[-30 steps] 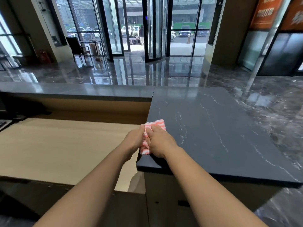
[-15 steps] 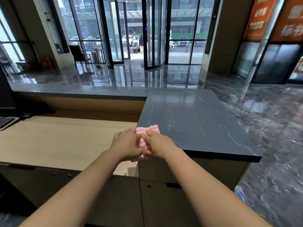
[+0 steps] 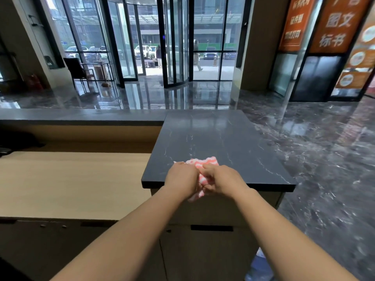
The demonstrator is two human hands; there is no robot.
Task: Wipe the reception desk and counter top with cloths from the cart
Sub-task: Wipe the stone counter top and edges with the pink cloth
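**Gather the cloth into a pad, then work across the stone**

At the far left lies the pale wooden reception desk [image 3: 71, 179], set lower than the stone beside it (the dark shapes at its far-left end are too dim to name). Just to its right, the left hand [image 3: 181, 179] sits at the near edge of the dark counter top [image 3: 223, 138], fingers curled round the left side of the pink-and-white striped cloth [image 3: 203, 162].

The cloth is bunched between the two hands. Its far part rests on the stone, and a tail droops over the front edge against the cabinet [image 3: 213, 250] below. The right hand [image 3: 224, 179] touches the left, knuckles up, and is clamped on the cloth's right side in the same way.

The step in hand looks like regathering the cloth at the edge before a pass. To do it well:

- Tuck the hanging tail up first, so nothing drags on the cabinet face or slips toward the floor [image 3: 324, 169].
- Fold the bunch into a flat pad, since a crumpled wad touches the stone only in spots.
- Press the pad down under one flat palm.
- Start the strokes at the desk-side edge and run them rightward in overlapping lanes, near to far. That carries grit off the right side, not onto the wood.
- Use even pressure, because the glossy stone reflects the doors and will likely show streaks.

The wooden desk probably comes after this.
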